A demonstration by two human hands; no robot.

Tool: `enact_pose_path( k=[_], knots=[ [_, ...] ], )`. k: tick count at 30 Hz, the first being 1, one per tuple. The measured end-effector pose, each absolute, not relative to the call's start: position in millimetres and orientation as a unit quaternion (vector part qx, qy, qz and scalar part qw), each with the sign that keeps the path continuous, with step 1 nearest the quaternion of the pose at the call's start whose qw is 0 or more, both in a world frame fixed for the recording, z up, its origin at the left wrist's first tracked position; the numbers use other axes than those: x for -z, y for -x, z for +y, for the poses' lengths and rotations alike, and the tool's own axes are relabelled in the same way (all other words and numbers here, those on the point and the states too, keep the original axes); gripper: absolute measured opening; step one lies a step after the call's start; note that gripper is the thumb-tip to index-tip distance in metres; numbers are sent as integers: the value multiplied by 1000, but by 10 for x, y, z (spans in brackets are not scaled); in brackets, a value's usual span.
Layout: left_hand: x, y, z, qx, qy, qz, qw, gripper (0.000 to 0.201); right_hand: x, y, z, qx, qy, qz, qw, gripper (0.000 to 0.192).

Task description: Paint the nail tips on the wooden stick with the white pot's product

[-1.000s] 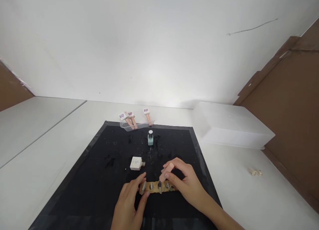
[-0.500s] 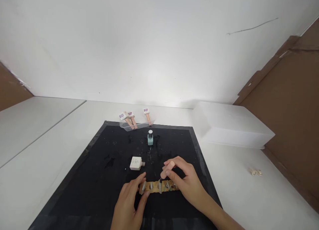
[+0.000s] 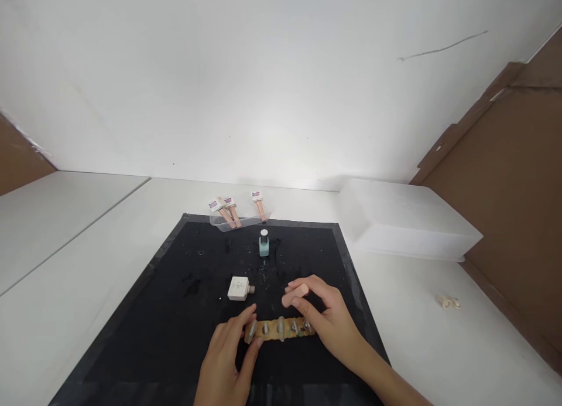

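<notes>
Black matting (image 3: 175,312) covers the middle of a white table (image 3: 65,289), where a person's two bare hands work over a tan strip (image 3: 281,328) studded with a row of small pale nail tips. The left hand (image 3: 226,359) rests at the strip's left end, fingers loosely curled, thumb and forefinger touching the first tip without closing around it. The right hand (image 3: 327,324) sits at the strip's right end, thumb and forefinger pinched on a peach-coloured brush cap (image 3: 295,294) held just above the strip; whether bristles show below the cap cannot be told. Beyond the hands, a small cream bottle (image 3: 239,289) lies on its side on the mat, and a pale blue polish bottle (image 3: 264,244) stands upright farther back. Three pink sticks (image 3: 232,210) with white labels lean in a clear holder at the mat's far edge. To the right lies a white plastic box (image 3: 408,221), with two small pale rings (image 3: 448,302) nearer the table's edge
</notes>
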State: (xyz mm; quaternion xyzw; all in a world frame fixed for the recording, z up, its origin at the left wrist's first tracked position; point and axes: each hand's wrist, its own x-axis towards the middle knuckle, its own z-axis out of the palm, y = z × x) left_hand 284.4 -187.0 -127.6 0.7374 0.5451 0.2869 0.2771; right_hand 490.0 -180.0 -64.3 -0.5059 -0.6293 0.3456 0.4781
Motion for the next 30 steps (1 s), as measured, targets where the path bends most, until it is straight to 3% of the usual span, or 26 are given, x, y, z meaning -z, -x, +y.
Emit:
enact_pose_path(
  k=[25,30],
  knots=[
    [1267,-2852,-1883,-279,-726,552,300,39,632,-4920,-1803,-338,494,-632,491,11],
    [1270,-2850,-1882,-283,-728,548,299,39,637,-4914,-1797,-359,483,-656,456,14]
  ],
)
